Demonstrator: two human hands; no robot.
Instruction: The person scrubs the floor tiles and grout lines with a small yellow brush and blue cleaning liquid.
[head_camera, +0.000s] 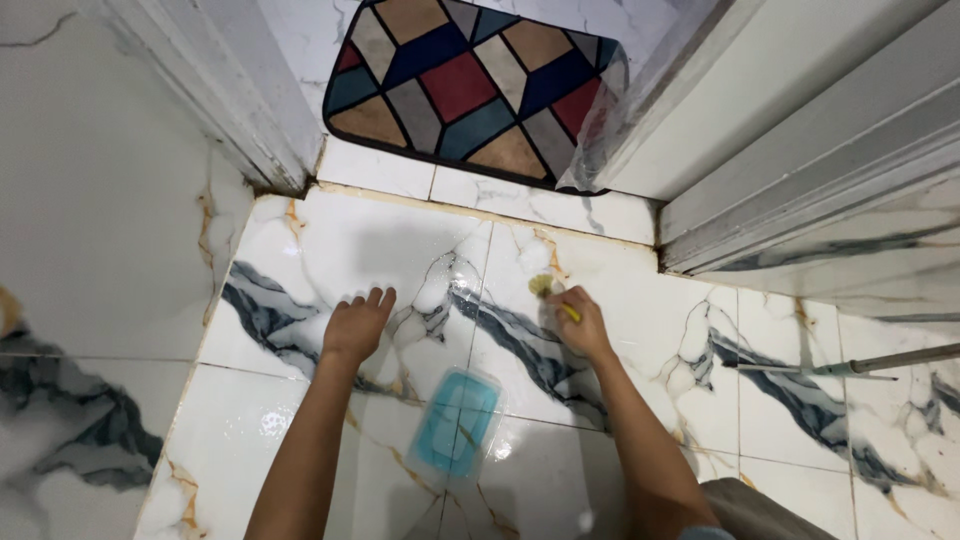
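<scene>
While you crouch over the wet marble floor tiles (330, 250), your right hand (580, 322) has its grip pressed together around a yellow handle, pinching a small scrub brush (546, 289) whose pale bristle head pokes out at about eleven o'clock from your knuckles. The head sits low against the tile, close to the grout line, which looks like the reason for the steep, choked-up hold: it puts your weight right over the bristles. I can't quite tell whether the bristles are actually touching the tile, since the head is small and soft in the view.

Your left hand (357, 322) lies flat on the floor at about nine o'clock from the brush, well apart from it. Its grip is spread, palm down and fingers pointing to twelve o'clock, holding nothing; it seems to be there as a prop to carry your lean.

Both forearms run up from the bottom of the view and angle slightly toward each other, wrists fairly straight.

Between your arms, at about seven o'clock from the brush, a clear plastic container with a blue lid (457, 420) lies on the tile, near but untouched.

At twelve o'clock a patterned mat (460, 85) sits beyond the raised threshold, and at three o'clock a long-handled tool (860, 366) lies on the floor, well apart.
</scene>
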